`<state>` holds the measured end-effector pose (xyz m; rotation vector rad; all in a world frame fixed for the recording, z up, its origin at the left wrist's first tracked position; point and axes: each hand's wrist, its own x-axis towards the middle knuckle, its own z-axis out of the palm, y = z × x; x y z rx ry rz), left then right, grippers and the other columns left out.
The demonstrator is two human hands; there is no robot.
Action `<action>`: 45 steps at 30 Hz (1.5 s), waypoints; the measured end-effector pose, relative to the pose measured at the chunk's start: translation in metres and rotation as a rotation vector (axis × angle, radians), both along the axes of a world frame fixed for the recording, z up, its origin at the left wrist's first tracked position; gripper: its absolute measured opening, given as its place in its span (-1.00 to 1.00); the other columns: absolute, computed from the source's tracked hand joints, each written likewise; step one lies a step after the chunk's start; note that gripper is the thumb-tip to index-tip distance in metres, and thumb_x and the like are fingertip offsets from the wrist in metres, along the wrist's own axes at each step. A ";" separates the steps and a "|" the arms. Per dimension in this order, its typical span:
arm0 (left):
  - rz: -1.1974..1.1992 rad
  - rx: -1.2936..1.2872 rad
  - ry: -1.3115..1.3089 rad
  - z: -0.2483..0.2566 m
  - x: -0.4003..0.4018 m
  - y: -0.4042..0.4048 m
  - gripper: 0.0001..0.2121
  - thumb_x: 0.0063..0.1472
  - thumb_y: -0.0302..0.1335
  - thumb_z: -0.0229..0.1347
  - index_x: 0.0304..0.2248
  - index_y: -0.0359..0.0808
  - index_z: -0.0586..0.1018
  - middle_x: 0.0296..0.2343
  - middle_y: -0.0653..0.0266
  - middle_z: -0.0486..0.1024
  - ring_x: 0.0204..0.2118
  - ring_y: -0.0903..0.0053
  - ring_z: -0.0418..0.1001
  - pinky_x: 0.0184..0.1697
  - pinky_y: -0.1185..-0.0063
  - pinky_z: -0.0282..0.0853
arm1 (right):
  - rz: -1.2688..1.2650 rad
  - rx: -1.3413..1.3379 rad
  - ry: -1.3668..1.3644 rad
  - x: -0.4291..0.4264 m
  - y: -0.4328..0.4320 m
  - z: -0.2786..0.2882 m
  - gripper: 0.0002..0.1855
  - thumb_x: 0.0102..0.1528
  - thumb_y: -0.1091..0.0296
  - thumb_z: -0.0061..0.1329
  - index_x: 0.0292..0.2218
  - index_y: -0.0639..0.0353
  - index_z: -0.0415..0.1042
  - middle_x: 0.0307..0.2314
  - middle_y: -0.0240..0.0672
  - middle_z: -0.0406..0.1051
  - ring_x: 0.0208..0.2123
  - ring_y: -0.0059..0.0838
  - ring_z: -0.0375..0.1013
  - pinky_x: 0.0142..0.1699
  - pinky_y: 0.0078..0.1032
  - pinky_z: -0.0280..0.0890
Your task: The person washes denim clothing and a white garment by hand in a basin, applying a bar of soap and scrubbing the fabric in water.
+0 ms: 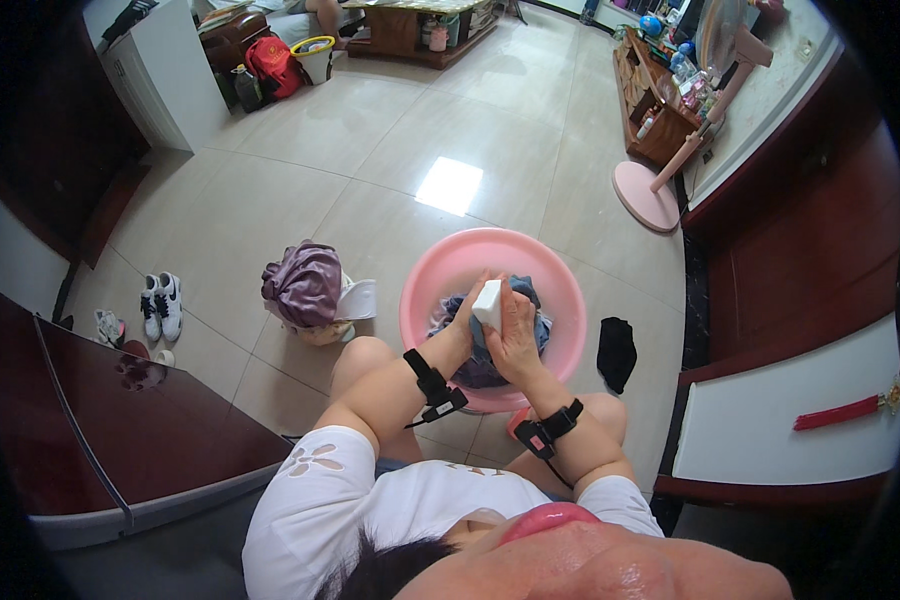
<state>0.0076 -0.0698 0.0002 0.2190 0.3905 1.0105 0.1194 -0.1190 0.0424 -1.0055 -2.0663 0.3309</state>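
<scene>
Between my two hands is a white bar [487,301], block-shaped like soap, held over a pink plastic basin [414,304]. My left hand [463,322] presses along its left side. On the other side, my right hand [516,343] wraps round it with the thumb toward me. A bit of blue cloth [478,331] shows just below the bar, between the palms; which hand holds it I cannot tell. Crumpled dark and blue clothes [487,373] lie in the basin beneath my hands, partly hidden by them.
Left of the basin is a heap of cloth with purple satin [304,283] on top. A black cloth [616,354] lies on the tiles to the right. Farther off stand a pink pedestal fan [649,196], sneakers [168,306], a red bag [274,67] and a person's leg [328,16].
</scene>
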 end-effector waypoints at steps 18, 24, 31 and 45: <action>0.100 0.082 0.058 0.020 -0.003 -0.033 -0.53 0.28 0.01 -0.22 -0.04 -0.17 0.40 -0.15 0.24 0.45 -0.09 0.43 0.41 0.00 0.50 0.31 | -0.279 0.019 -0.030 0.000 0.030 -0.018 -0.34 0.10 0.15 -0.09 0.18 0.01 0.04 -0.14 -0.03 0.20 -0.14 -0.03 0.17 -0.01 -0.10 0.05; 0.065 -0.014 0.125 -0.001 0.009 -0.022 -0.46 0.28 -0.02 -0.20 0.04 -0.31 0.33 -0.08 0.17 0.42 -0.06 0.40 0.41 0.04 0.43 0.31 | -0.296 -0.115 -0.035 -0.006 0.016 -0.011 -0.38 0.12 0.12 -0.14 0.17 0.00 0.06 -0.13 -0.02 0.19 -0.15 -0.04 0.18 -0.01 -0.11 0.05; 0.035 0.247 0.149 -0.010 0.007 -0.016 -0.42 0.28 0.01 -0.23 0.08 -0.29 0.26 -0.05 0.17 0.39 -0.03 0.38 0.38 0.05 0.40 0.29 | -0.346 -0.063 -0.013 0.003 0.023 -0.014 -0.40 0.09 0.04 -0.10 0.13 -0.05 0.15 -0.04 -0.04 0.15 -0.07 -0.02 0.15 -0.02 -0.07 0.08; 0.056 0.170 0.273 -0.003 0.004 -0.007 -0.36 0.28 0.09 -0.34 0.13 -0.24 0.19 0.07 0.14 0.22 0.12 0.29 0.19 0.18 0.37 0.11 | -0.368 0.037 0.002 0.002 0.023 -0.021 -0.41 0.11 0.04 -0.16 0.11 0.06 0.11 -0.08 -0.05 0.17 -0.10 0.00 0.17 -0.05 -0.03 0.10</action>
